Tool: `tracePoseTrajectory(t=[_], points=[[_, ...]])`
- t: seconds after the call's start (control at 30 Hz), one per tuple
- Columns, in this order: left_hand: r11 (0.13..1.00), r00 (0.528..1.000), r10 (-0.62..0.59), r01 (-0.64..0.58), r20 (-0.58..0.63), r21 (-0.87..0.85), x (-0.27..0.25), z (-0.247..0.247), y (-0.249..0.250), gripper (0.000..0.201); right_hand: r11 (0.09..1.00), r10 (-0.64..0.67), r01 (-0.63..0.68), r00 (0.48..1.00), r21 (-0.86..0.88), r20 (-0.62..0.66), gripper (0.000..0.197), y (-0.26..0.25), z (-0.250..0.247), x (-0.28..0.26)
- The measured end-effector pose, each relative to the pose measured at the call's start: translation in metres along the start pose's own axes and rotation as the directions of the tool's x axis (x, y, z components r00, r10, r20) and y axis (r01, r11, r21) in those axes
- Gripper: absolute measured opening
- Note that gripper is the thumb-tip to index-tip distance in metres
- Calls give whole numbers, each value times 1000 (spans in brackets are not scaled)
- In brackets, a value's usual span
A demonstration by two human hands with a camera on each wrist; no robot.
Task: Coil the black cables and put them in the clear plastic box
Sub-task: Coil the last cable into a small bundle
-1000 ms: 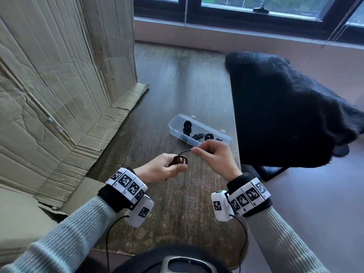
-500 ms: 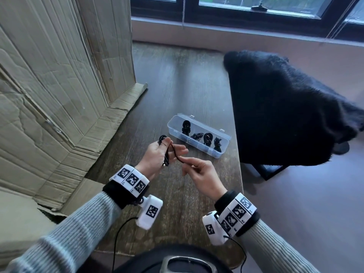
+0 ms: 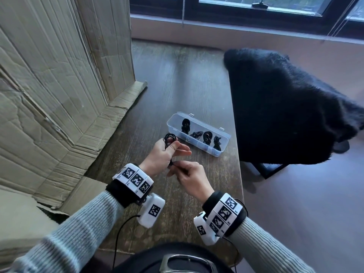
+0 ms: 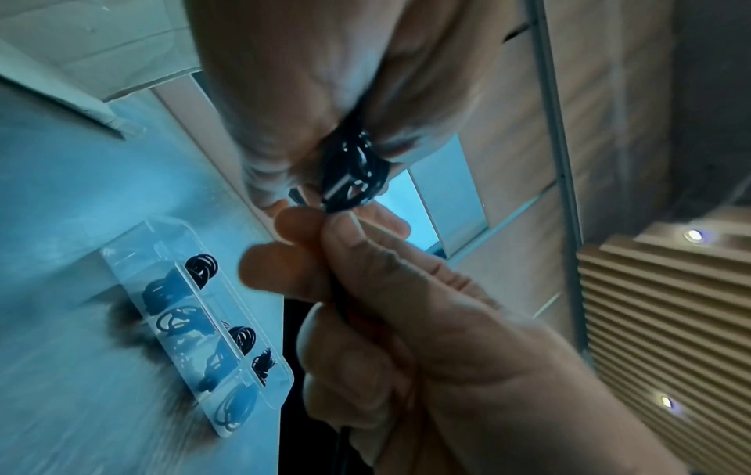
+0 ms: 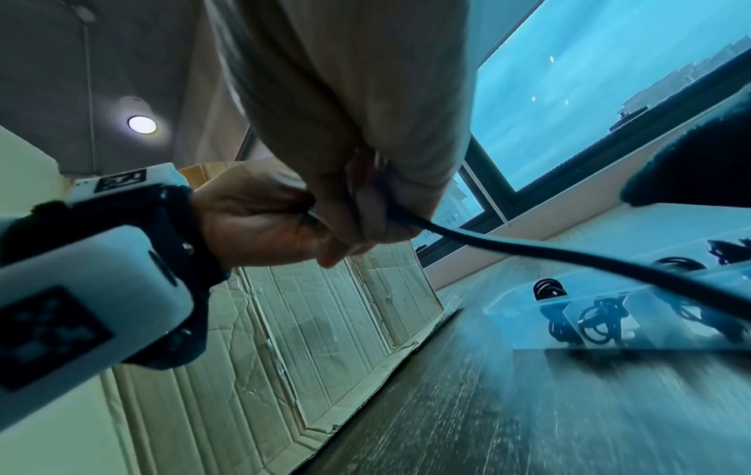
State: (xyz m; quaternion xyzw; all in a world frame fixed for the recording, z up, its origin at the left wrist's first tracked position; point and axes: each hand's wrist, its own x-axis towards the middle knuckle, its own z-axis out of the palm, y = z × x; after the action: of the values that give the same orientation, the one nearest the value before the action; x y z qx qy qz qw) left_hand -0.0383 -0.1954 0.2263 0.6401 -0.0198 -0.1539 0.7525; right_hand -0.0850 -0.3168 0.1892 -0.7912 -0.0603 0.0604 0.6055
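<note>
Loops of the black cable [image 3: 169,139] sit pinched in the left hand [image 3: 160,157] above the tabletop [image 3: 177,79], near the clear plastic box [image 3: 223,147], so the right hand [image 3: 190,177], gripping the tail, should wrap snugly.

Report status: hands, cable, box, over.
Left hand holds the cable coil; right hand pinches its loose end. Clear plastic box open, four coils inside. Nothing blocking the path to it.
</note>
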Motion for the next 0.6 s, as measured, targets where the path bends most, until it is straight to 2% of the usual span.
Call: tracePoseTrajectory(t=[0.1,0.2,0.27,0.43,0.53,0.6], points=[[1000,1000,-17,17,24,0,0,-3,2,18,999,29,-30,996,12,84,17,-3,-8,4],[998,997,69,-69,40,-16,-1,0,5,14,970,138,-172,971,172,194,31,-17,-15,9],[994,993,105,-104,53,-13,-3,2,6,19,958,152,-197,965,210,212,38,-22,-16,14],[989,991,121,-125,60,79,0,0,1,45,943,165,-195,977,270,132,30,-19,-9,19],[997,999,40,-41,15,72,1,-1,3,38,933,175,-187,982,309,66,27,-14,-7,19],[999,999,-34,34,-12,22,0,-2,5,30,958,151,-154,988,242,32,30,-10,-7,21]])
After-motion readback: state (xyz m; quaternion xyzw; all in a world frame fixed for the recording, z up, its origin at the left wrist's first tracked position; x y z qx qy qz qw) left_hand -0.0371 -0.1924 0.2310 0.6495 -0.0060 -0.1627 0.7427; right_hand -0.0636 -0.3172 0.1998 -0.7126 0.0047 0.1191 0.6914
